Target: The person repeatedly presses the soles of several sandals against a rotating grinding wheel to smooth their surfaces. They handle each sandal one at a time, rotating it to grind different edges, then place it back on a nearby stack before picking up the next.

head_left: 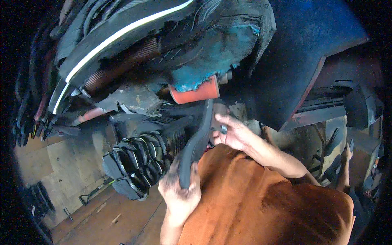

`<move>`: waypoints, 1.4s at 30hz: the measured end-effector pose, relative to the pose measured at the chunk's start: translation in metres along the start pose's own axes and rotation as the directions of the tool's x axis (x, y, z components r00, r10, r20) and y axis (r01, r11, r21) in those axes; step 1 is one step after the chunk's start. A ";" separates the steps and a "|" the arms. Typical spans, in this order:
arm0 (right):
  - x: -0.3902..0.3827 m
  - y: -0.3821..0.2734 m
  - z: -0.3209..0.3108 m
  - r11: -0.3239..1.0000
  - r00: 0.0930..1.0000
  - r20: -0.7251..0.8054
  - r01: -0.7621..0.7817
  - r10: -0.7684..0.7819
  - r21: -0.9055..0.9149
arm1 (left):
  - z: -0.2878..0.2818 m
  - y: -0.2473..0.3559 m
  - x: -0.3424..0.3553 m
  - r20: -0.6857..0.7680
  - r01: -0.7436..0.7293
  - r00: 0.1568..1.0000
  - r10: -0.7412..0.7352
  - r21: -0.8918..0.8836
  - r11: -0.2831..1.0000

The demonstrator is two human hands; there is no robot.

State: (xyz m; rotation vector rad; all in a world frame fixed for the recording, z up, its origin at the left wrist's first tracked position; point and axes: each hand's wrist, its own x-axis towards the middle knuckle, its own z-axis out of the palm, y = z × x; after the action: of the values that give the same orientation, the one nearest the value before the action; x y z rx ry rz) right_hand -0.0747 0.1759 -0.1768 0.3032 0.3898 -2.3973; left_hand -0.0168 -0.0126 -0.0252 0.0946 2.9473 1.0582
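A long black shoe sole [196, 141] stands on edge between my hands, its far end against the underside of an orange-red sanding drum [195, 94]. My left hand [180, 190] is closed round the near end, its fingers smudged dark. Close to the drum, my right hand [233, 134] has its fingers bent at the far end of the sole, with a ring on one finger. Motion blurs that end and partly hides the fingertips. Ragged blue, dusty material [216, 53] hangs over the drum.
Large black soles [134, 26], one edged white, lie above left. Bundled soles [136, 163] stand below them, near a green-handled tool [100, 188]. A dark blue panel [302, 53] juts out at right. Beyond it shows another person's arm [344, 173]. An orange-brown apron [265, 200] covers my lap.
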 end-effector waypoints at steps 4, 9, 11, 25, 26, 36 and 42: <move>0.002 0.001 0.006 0.999 0.999 -0.034 0.014 -0.013 0.034 | 0.002 0.013 0.012 0.013 -0.118 0.993 0.118 0.126 0.985; 0.035 -0.015 -0.013 0.991 0.993 -0.112 -0.034 0.049 0.133 | 0.016 0.019 0.047 -0.023 -0.032 0.999 0.032 0.010 0.999; 0.036 -0.015 -0.016 0.995 0.997 -0.077 -0.017 0.025 0.095 | 0.020 0.012 0.046 -0.055 -0.012 0.998 0.010 -0.045 0.999; 0.013 -0.003 -0.012 0.972 1.000 0.016 0.029 -0.026 -0.233 | 0.015 -0.004 -0.036 -0.266 -0.173 0.952 0.153 -0.056 0.983; 0.020 -0.008 -0.012 0.980 0.990 -0.132 -0.068 0.043 -0.189 | 0.019 -0.003 -0.022 -0.167 -0.105 0.981 0.098 -0.032 0.994; 0.018 -0.011 -0.030 0.948 0.992 -0.079 0.066 -0.095 -0.310 | 0.072 -0.067 -0.083 -0.034 0.212 0.975 -0.218 -0.132 0.968; 0.020 0.010 -0.031 0.832 0.996 0.020 0.084 -0.087 -0.549 | 0.081 -0.082 -0.037 0.200 0.296 0.950 -0.239 -0.335 0.895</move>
State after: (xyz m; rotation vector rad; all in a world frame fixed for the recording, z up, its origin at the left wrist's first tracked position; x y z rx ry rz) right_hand -0.0797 0.1679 -0.2140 0.0263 1.0886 -2.2461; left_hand 0.0181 -0.0264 -0.1399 -0.2184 2.4846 1.4471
